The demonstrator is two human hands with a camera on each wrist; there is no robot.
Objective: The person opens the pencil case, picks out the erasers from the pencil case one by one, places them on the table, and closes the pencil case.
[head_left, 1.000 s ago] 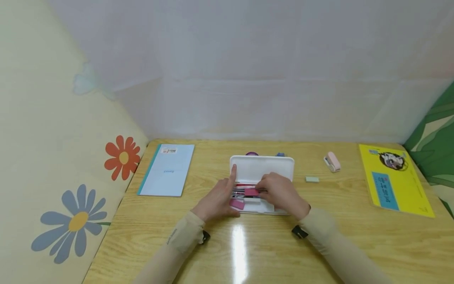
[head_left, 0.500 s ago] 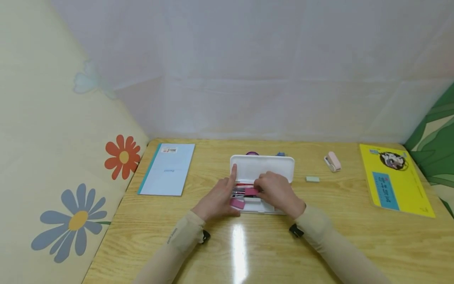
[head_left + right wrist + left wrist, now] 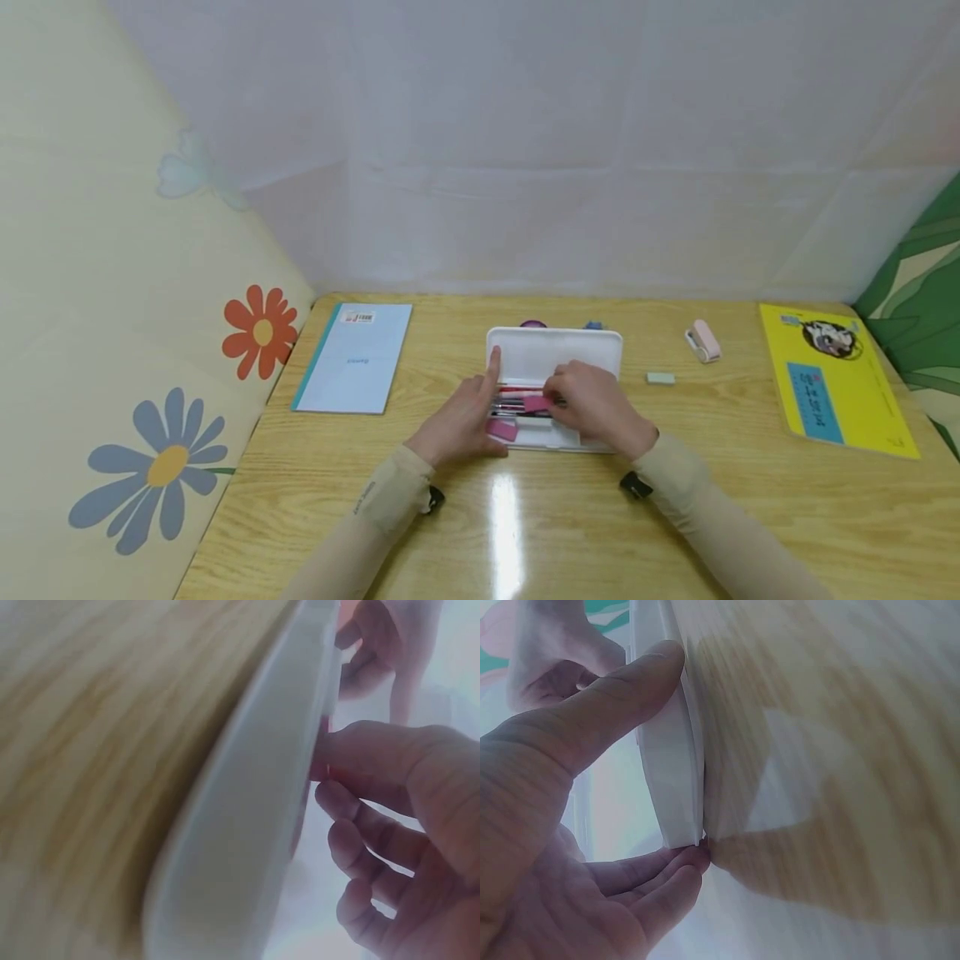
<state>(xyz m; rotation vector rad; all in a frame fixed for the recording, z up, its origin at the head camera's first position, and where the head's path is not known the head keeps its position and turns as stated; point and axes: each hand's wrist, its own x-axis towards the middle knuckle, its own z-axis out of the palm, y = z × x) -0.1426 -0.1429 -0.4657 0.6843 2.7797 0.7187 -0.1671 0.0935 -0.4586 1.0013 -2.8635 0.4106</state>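
Observation:
An open white pencil case [image 3: 559, 350] stands on the table in the head view, its lid raised at the back. My left hand [image 3: 461, 421] holds its left end, thumb on the front wall and fingers round the corner in the left wrist view. Over the case, my right hand [image 3: 596, 407] pinches a pink eraser [image 3: 536, 404] between thumb and forefinger. Below that eraser lie several pens [image 3: 510, 407]. A second pink eraser [image 3: 502, 430] and a white block [image 3: 533, 422] lie in the front part. My right hand hides the case's right part.
A green-white eraser [image 3: 660, 378] and a pink stapler [image 3: 703, 341] lie right of the case. A blue notebook [image 3: 352, 358] is at left, a yellow book [image 3: 836, 379] at right. Purple [image 3: 533, 323] and blue [image 3: 593, 325] objects show partly behind the lid.
My right hand shifts slightly left, then back to the right, and the pink eraser moves a little right with it. My left hand and the case stay in place.

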